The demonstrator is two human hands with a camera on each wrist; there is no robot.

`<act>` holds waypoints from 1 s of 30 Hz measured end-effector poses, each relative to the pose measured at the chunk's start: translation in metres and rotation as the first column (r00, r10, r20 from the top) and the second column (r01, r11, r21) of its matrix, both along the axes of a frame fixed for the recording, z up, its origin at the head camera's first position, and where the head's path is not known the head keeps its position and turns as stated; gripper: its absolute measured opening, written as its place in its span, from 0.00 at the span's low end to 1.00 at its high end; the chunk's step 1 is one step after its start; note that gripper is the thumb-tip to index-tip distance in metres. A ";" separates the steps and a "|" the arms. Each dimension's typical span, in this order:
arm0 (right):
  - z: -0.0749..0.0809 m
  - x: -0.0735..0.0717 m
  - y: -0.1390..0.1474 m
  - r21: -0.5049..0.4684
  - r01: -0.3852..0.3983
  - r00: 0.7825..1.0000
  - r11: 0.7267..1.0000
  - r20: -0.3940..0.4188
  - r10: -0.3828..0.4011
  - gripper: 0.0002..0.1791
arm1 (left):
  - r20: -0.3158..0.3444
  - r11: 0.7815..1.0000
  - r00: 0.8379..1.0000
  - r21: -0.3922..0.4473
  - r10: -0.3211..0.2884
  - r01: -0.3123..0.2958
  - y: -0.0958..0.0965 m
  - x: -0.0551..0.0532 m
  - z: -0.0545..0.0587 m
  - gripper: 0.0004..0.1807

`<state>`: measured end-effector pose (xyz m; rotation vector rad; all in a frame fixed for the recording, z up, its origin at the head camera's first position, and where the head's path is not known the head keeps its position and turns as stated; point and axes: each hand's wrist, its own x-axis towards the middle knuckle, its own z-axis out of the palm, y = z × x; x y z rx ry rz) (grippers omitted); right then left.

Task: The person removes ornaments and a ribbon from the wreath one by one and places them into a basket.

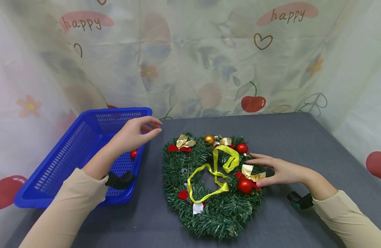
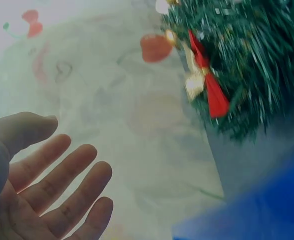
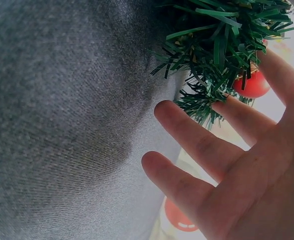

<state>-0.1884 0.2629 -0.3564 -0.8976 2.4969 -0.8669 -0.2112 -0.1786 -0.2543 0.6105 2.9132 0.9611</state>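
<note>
A green wreath (image 1: 219, 215) lies on the table, set with red and gold balls, gold and red bows and a loose yellow ribbon (image 1: 209, 197). My right hand (image 1: 278, 171) is at its right edge, fingers spread and nearly straight. The thumb is by a red ball (image 1: 245, 186) and a gold bow; whether it touches them I cannot tell. In the right wrist view the fingers (image 3: 199, 140) reach toward the green tips. My left hand (image 1: 137, 132) hovers over the right rim of the blue basket, fingers relaxed, holding nothing in the left wrist view.
The blue plastic basket (image 1: 75, 137) stands at the left, with a small red ball (image 1: 133, 154) inside near its right wall. A dark grey cloth (image 1: 289, 137) covers the table. Patterned curtains (image 1: 184, 62) hang behind and at both sides.
</note>
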 end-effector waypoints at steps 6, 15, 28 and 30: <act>-0.001 0.000 0.001 -0.004 0.000 1.000 1.000 -0.003 0.000 0.33 | -0.014 0.995 0.994 0.001 -0.104 0.104 0.027 0.014 0.002 0.15; -0.001 -0.001 0.001 0.004 -0.003 1.000 1.000 -0.008 0.003 0.33 | -0.028 0.964 0.964 -0.034 -0.264 0.263 0.062 0.032 -0.001 0.14; -0.001 -0.001 0.000 0.004 0.000 1.000 1.000 -0.003 0.000 0.33 | 0.064 0.875 0.876 -0.047 -0.478 0.481 0.113 0.048 -0.019 0.15; -0.001 -0.001 0.000 0.006 0.000 1.000 1.000 0.002 0.000 0.33 | 0.072 0.859 0.858 -0.036 -0.508 0.511 0.121 0.050 -0.022 0.15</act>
